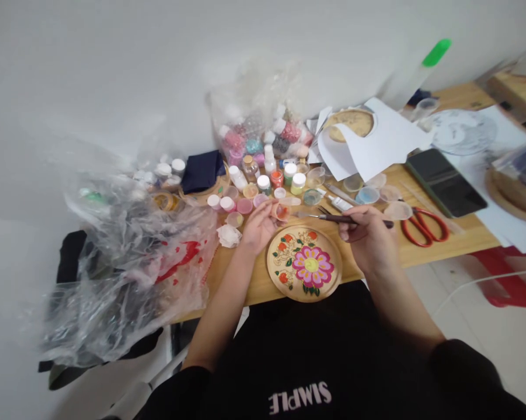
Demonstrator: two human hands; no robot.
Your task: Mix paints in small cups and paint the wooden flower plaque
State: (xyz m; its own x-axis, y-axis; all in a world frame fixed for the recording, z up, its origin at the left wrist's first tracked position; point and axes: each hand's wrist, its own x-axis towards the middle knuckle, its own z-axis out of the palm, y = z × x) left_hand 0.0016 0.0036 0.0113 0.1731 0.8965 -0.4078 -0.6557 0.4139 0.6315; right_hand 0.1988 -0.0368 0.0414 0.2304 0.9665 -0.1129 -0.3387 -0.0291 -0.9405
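My left hand (259, 226) is closed around a small clear cup (282, 212) with orange stuff in it, tilted toward the right. In my right hand (368, 234) is a palette knife (339, 219) with a dark handle, its thin metal blade pointing left near the cup's mouth. Below both hands a round wooden plaque (304, 291) lies at the table's front edge. It carries a pink flower with a yellow centre, orange fruits and green leaves within gold outlines.
Behind my hands stand several jars (298, 184) and small cups. Red-handled scissors (424, 226) and a black phone (447, 182) lie to the right, beside white paper (377, 137). Crumpled plastic bags (136, 274) cover the left end, and a bag of colourful jars (263, 128) leans on the wall.
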